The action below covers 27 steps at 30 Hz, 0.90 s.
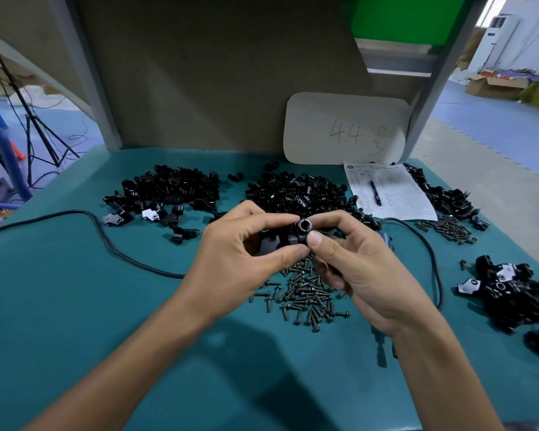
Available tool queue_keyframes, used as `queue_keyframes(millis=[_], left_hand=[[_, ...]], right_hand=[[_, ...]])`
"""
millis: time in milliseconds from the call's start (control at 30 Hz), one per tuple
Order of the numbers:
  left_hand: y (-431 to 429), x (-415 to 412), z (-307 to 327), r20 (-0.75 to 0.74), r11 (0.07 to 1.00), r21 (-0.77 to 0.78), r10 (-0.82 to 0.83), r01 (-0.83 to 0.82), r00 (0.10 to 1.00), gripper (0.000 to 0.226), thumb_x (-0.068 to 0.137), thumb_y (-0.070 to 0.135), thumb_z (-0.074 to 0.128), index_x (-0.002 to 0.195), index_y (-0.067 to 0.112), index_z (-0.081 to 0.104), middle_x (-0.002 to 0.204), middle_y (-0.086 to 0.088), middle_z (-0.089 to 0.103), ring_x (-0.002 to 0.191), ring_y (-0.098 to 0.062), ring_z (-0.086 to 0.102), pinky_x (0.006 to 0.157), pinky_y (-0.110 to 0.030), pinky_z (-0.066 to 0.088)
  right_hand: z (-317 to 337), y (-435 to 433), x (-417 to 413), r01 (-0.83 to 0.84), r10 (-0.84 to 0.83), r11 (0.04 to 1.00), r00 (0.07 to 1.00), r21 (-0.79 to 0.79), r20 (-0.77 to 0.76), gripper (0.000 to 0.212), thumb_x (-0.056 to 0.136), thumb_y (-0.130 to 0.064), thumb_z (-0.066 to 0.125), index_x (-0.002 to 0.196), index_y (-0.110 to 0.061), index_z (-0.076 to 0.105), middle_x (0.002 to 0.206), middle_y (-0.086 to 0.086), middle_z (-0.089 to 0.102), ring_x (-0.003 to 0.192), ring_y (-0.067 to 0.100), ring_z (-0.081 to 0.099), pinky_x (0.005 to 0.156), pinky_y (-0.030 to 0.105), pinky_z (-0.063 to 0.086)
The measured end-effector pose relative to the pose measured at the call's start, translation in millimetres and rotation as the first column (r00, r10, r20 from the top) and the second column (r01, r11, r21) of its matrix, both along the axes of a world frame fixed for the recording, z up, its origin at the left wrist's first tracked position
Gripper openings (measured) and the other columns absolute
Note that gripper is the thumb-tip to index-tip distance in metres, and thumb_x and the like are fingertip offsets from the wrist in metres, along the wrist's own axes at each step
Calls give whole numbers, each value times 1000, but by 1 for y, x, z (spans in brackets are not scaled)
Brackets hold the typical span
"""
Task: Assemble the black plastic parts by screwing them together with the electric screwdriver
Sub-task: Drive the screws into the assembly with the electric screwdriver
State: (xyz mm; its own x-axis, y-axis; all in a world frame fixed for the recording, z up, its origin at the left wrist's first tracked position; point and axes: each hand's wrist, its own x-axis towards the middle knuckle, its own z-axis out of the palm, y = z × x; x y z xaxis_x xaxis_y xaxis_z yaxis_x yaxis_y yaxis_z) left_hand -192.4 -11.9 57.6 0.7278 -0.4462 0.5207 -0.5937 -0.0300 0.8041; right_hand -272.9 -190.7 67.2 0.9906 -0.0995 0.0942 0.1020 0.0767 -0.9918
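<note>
Left hand (240, 253) and right hand (361, 265) pinch the black plastic parts (288, 239) between thumbs and fingertips, just above the screws (305, 293).
No screw looks fitted yet, though fingers cover the joint; finished pieces (511, 293) lie to the right hand's right, loose heaps (296, 194) beyond both hands. Behind the right hand, the electric screwdriver (385, 237) is mostly hidden.

A pen (375, 192) lies on a printed sheet (402, 197) at the back of the table (75, 306). Behind it leans a white card (346, 129), apparently marked 44.
</note>
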Motion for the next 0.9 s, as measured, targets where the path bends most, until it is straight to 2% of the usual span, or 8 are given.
queue_keyframes(millis=[133,233,367,500,600,700,800,900], left_hand=[[0,0,1,-6,1000,-8,4,-4,1000,37,74,37,85,110,31,78,89,9,62,79,-9,63,70,-19,51],[-1,0,1,-34,1000,-28,-5,4,999,36,74,39,84,109,33,77,89,7,61,75,-3,60,67,-18,49],[-1,3,-1,-41,1000,-18,14,-15,999,33,73,40,83,106,39,76,88,12,61,73,-1,59,67,-12,44],[-1,5,-5,-43,999,12,30,-30,999,34,73,46,82,106,42,75,89,10,60,74,-4,58,68,-16,45],[0,5,-5,-45,1000,5,24,-24,999,34,74,46,82,107,41,75,90,9,61,74,-4,58,67,-16,45],[0,5,-4,-47,1000,4,21,-21,999,34,75,44,83,108,39,76,90,10,61,74,-4,58,67,-15,45],[-1,4,-3,-56,1000,-7,15,-16,998,33,75,43,83,106,40,75,91,10,62,74,-4,60,67,-15,47],[-1,4,-2,-62,1000,-15,16,-17,998,32,74,43,83,106,39,76,91,7,62,73,-3,60,66,-17,49]], right_hand=[[1,1,-1,-17,17,1000,1000,-20,-18,29,79,-40,76,105,-29,73,67,-6,62,55,6,46,48,17,37],[-3,-4,-1,78,-78,997,995,-4,-68,20,96,-32,65,114,-26,73,84,-3,72,67,7,54,56,18,45],[-13,-12,0,276,-228,890,959,364,-169,42,101,10,34,115,-2,72,99,12,75,79,14,69,74,24,60],[-20,-14,-2,304,-264,800,953,517,-152,29,101,9,45,120,0,65,110,20,75,94,22,76,78,23,61],[-21,-13,-5,311,-280,854,950,417,-135,20,93,-12,64,112,-7,66,97,14,77,73,14,72,61,19,58],[-22,-8,-9,342,-314,917,936,205,-159,23,77,-42,76,84,-20,71,72,4,69,50,7,52,41,17,41],[-26,-3,-10,439,-433,898,895,31,-109,35,73,-58,73,63,-25,69,52,-2,50,42,5,38,37,16,29],[-28,-1,-9,478,-477,878,877,1,-55,40,76,-58,70,59,-22,69,50,-5,44,43,5,33,39,15,27]])
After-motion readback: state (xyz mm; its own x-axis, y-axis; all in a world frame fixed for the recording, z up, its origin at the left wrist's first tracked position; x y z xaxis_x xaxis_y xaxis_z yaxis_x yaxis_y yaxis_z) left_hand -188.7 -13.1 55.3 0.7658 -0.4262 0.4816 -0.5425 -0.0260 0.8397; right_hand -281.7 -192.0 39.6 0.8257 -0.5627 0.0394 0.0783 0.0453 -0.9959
